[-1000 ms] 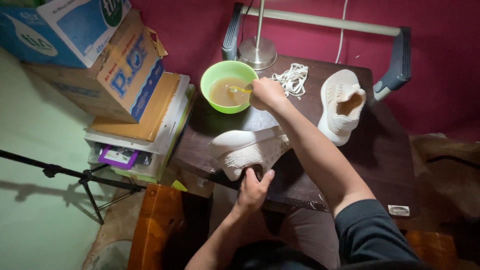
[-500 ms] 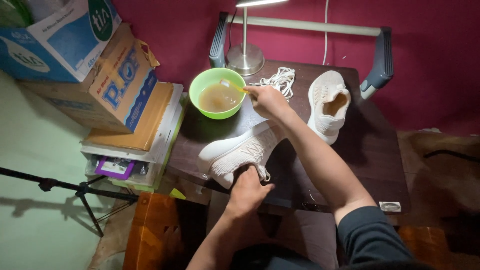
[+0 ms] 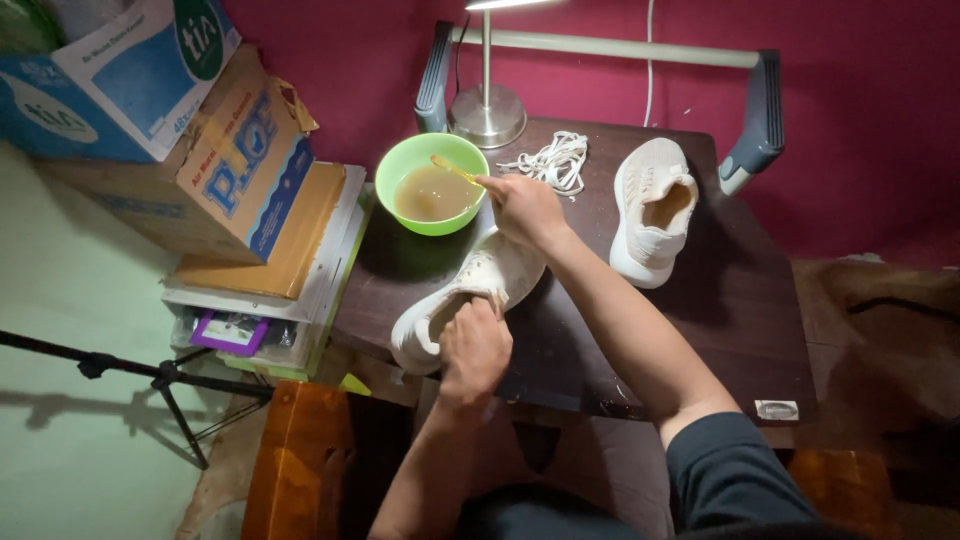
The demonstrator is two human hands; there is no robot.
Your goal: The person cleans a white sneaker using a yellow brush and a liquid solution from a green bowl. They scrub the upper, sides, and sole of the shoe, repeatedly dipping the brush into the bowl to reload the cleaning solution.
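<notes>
Sneaker [image 3: 470,290] pinned by the left hand [image 3: 475,350]; right hand [image 3: 522,207] pinches a thin brush [image 3: 455,170] over the green bowl [image 3: 400,165]. Dipping stage, I'd say, scrubbing likely next.

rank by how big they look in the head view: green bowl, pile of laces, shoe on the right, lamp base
1. shoe on the right
2. green bowl
3. pile of laces
4. lamp base

The laces and lamp base look close in size, so their order is unsure.
</notes>
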